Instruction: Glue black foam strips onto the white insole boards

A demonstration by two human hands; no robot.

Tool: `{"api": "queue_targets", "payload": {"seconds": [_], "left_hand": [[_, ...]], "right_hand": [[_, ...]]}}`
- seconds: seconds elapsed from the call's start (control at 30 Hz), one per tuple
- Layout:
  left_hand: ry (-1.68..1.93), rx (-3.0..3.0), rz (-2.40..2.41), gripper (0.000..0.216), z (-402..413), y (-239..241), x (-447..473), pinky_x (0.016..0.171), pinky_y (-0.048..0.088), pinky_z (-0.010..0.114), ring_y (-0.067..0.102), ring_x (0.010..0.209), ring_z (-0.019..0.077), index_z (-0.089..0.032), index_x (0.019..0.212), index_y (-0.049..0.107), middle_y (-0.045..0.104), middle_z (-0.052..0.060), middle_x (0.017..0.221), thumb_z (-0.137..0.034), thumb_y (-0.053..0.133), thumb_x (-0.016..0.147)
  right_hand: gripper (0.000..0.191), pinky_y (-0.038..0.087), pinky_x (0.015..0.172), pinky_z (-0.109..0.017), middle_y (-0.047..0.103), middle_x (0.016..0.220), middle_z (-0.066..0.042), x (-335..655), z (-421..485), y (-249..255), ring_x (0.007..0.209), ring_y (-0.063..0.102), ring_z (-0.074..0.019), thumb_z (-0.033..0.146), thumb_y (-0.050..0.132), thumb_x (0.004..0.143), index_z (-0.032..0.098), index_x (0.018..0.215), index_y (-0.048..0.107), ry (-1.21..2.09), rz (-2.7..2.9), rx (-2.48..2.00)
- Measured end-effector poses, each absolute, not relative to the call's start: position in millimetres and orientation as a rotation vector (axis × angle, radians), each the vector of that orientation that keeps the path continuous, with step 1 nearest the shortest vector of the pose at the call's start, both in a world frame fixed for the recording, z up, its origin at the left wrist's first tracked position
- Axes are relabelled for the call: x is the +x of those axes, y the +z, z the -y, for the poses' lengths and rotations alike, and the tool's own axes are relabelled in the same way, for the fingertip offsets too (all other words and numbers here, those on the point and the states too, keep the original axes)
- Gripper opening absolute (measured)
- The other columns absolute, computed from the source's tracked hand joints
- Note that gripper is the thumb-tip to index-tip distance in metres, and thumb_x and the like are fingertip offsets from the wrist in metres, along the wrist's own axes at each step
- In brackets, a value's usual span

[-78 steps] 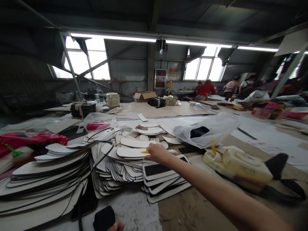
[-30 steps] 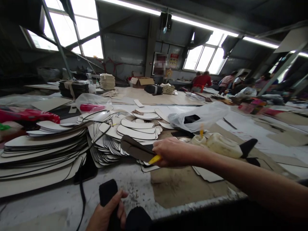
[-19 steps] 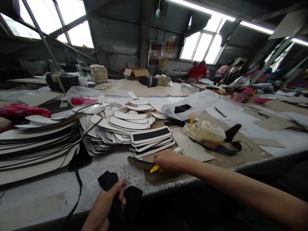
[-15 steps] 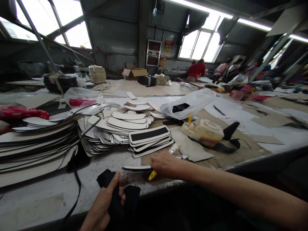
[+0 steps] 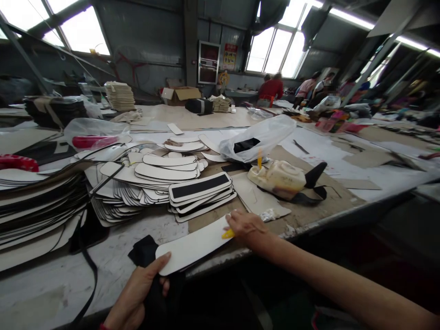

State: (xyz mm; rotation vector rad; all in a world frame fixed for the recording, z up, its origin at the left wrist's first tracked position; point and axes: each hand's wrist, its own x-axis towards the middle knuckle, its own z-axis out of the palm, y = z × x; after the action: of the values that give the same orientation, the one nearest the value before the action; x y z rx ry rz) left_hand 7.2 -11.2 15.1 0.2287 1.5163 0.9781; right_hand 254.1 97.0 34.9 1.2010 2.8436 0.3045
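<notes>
My right hand [image 5: 244, 225] is closed on the right end of a long white rounded board piece [image 5: 192, 245] lying at the table's near edge, with a small yellow tool [image 5: 227, 234] pinched in the same fingers. My left hand [image 5: 139, 288] grips a black fabric piece [image 5: 146, 251] at the table's near edge, its thumb touching the left end of the white piece. Just behind lies a short stack of similar pieces topped by one with a black strip [image 5: 199, 187].
Heaps of white cut pieces [image 5: 144, 176] and larger black-edged sheets [image 5: 37, 201] fill the left. A yellowish glue jug [image 5: 278, 176] and a clear plastic bag [image 5: 257, 137] lie right of centre. Other people [image 5: 271, 88] work at far tables.
My right hand took one piece from the stack, pulled it toward the near edge and turned it white side up. My left hand rose with the black fabric to meet it. The view tilted down.
</notes>
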Motion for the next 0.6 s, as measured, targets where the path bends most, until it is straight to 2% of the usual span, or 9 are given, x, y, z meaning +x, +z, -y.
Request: {"api": "queue_targets", "payload": {"seconds": [0.13, 0.27, 0.43, 0.6], "left_hand": [[0.890, 0.356, -1.575, 0.045, 11.0, 20.8, 9.6, 0.034, 0.033, 0.019, 0.040, 0.030, 0.0078, -0.016, 0.038, 0.045, 0.044, -0.001, 0.031, -0.048, 0.064, 0.063], [0.798, 0.510, -1.632, 0.050, 8.9, 26.5, 16.9, 0.035, 0.031, 0.021, 0.040, 0.030, 0.0094, -0.018, 0.035, 0.041, 0.043, -0.001, 0.029, -0.055, 0.060, 0.062], [0.739, 0.666, -1.716, 0.054, 5.2, 26.1, 24.9, 0.036, 0.028, 0.023, 0.039, 0.028, 0.0109, -0.019, 0.031, 0.039, 0.044, 0.002, 0.027, -0.060, 0.055, 0.063], [0.701, 0.630, -1.746, 0.057, 4.1, 23.8, 21.5, 0.038, 0.030, 0.023, 0.041, 0.030, 0.0117, -0.019, 0.029, 0.038, 0.047, 0.005, 0.029, -0.063, 0.053, 0.063]], "right_hand": [[0.022, 0.042, 0.061, -0.027, 0.059, 0.089, -0.013, 288.4, -111.3, 33.0, 0.084, 0.055, -0.0231, 0.011, 0.040, 0.081, 0.013, 0.089, 0.061, 0.153, -2.496, 1.590], [0.021, 0.043, 0.067, -0.028, 0.060, 0.093, -0.012, 293.5, -110.1, 23.0, 0.085, 0.056, -0.0223, 0.018, 0.044, 0.080, 0.013, 0.093, 0.059, -0.018, -2.466, 1.613], [0.022, 0.043, 0.068, -0.029, 0.060, 0.092, -0.015, 286.7, -104.0, 21.5, 0.086, 0.055, -0.0235, 0.013, 0.041, 0.079, 0.010, 0.091, 0.059, -0.029, -2.514, 1.559], [0.022, 0.042, 0.071, -0.029, 0.060, 0.093, -0.013, 290.3, -103.7, 23.2, 0.085, 0.056, -0.0223, 0.022, 0.043, 0.081, 0.012, 0.093, 0.058, -0.071, -2.518, 1.570]]}}
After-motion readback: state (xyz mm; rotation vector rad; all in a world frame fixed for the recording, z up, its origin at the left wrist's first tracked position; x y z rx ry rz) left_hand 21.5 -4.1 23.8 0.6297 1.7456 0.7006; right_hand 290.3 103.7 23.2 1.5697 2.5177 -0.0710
